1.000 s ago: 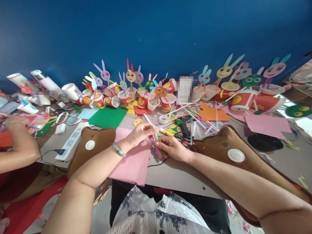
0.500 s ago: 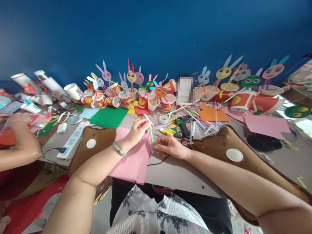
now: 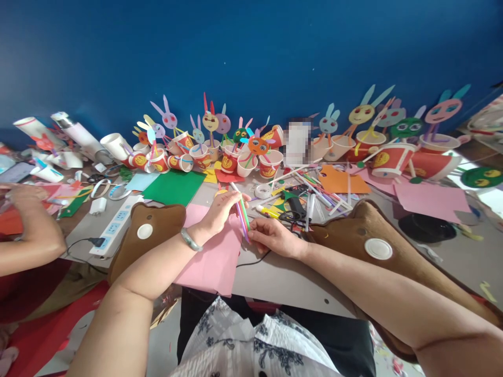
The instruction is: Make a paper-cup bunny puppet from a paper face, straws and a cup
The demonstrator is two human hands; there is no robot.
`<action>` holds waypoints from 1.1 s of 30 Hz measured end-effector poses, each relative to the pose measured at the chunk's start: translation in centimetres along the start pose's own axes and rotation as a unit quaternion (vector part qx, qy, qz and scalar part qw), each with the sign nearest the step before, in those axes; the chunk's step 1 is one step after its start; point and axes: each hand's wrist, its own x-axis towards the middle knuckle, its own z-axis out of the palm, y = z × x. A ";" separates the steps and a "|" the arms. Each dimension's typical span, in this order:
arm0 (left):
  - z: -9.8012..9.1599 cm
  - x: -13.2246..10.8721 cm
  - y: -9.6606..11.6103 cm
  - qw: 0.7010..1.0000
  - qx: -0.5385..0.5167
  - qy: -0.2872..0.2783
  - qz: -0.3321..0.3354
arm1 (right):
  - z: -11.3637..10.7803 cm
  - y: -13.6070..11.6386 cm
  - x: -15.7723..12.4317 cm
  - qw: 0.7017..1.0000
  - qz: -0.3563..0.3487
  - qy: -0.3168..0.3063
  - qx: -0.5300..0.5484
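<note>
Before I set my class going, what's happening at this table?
A person holds slender purple and green sticks slantwise: the left hand pinching the upper end, the right hand at the lower. Pink paper lies below the left hand. Behind, paper cups, many bearing long-eared paper faces, line the blue wall; some lie tipped. Another person's arm is at the far left.

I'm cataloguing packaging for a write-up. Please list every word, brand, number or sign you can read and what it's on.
No text can be read for certain.
Red paper cups: yellow emblems, too small to read.
White panel by the wall: pixelated, unreadable.
Power strip: any markings too small to read.
Purple and green sticks, held: no lettering visible.
</note>
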 end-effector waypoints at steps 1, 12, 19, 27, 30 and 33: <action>0.0 -0.1 0.0 1.000 -0.005 -0.004 -0.001 | 0.0 0.1 0.0 1.000 -0.001 -0.001 0.001; 0.1 0.1 -0.4 0.997 0.036 0.003 0.062 | -0.1 0.1 -0.2 1.000 -0.015 -0.017 -0.008; 0.6 -0.6 -0.3 0.991 0.097 -0.035 0.086 | 0.3 0.0 -0.3 0.999 -0.015 -0.031 0.006; 0.6 -0.8 -1.0 0.989 0.077 -0.077 0.102 | 0.5 0.0 -0.5 0.999 -0.026 -0.024 0.022; 0.7 -0.9 -0.8 0.991 0.058 -0.088 0.081 | 0.3 0.0 -0.4 0.999 -0.041 -0.018 0.026; 0.9 -0.9 -0.5 0.995 0.050 -0.066 0.053 | 0.2 0.0 -0.3 0.998 -0.049 -0.020 0.021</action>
